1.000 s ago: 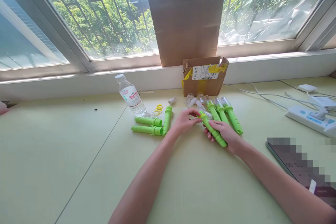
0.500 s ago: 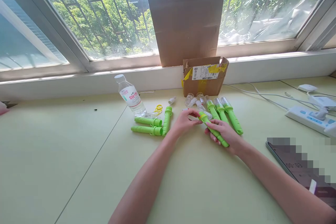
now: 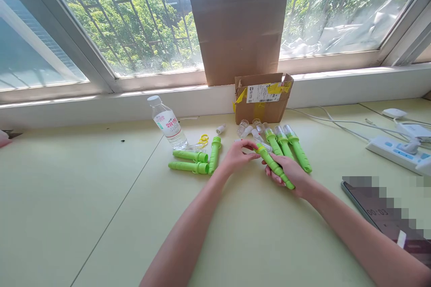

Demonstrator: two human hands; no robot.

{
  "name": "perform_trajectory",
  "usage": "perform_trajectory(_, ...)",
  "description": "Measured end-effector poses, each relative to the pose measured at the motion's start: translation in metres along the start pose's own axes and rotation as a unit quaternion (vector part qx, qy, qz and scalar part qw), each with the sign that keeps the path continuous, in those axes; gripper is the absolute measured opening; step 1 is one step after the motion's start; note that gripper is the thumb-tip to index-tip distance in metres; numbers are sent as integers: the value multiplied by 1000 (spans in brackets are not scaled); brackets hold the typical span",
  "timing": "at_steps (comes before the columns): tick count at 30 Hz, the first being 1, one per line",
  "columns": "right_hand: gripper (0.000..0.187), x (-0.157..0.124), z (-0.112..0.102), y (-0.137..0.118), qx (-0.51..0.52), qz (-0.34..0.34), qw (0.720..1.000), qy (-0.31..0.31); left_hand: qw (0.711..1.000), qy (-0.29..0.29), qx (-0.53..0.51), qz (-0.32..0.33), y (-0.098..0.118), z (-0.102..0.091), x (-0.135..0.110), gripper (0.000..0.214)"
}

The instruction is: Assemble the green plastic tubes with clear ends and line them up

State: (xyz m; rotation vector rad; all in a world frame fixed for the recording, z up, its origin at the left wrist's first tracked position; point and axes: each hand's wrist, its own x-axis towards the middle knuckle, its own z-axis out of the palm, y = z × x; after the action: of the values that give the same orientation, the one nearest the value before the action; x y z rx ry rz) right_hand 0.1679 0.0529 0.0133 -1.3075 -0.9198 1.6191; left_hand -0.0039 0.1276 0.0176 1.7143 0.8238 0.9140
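Slanting across my right hand (image 3: 286,175) is a green plastic flashlight handle (image 3: 276,169), its threaded end up and to the left. My right fingers are closed around its middle. At that threaded end, a yellow ring (image 3: 259,148) sits around the neck, and my left hand (image 3: 239,157) has its index finger and thumb curled about it; the fingertips are partly hidden. Just right lie several green handles with clear ribbed caps (image 3: 297,149). Left of my left hand rest an upright-pointing green handle (image 3: 214,154) and two sideways green handles (image 3: 188,167), all uncapped.
Loose clear caps (image 3: 243,126) and small white bulb pieces (image 3: 220,129) lie before a cardboard box (image 3: 262,105). Spare yellow rings (image 3: 203,140) lie near a water bottle (image 3: 169,125). A power strip (image 3: 397,152) with cables and a phone (image 3: 377,215) are on the right.
The green handle has turned slightly in my right hand, and the right fingers have shifted under it. My left hand stays at the threaded end, almost unmoved.
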Motion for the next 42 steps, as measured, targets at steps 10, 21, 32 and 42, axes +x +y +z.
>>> perform_trajectory(10, 25, 0, 1, 4, -5, -25, 1000, -3, 1000, 2, 27, -1, -2, 0, -2, 25)
perform_trajectory(21, 28, -1, 0, 5, 1, -30, 999, -22, 999, 15, 25, -16, 2, 0, -3, 25)
perform_trajectory(32, 30, -1, 1, 4, 21, -18, 999, -26, 999, 19, 43, -1, -8, -1, 0, 40)
perform_trajectory(42, 32, 1, 1, 5, 8, -20, 1000, -23, 999, 14, 46, -12, -8, -2, 0, 42)
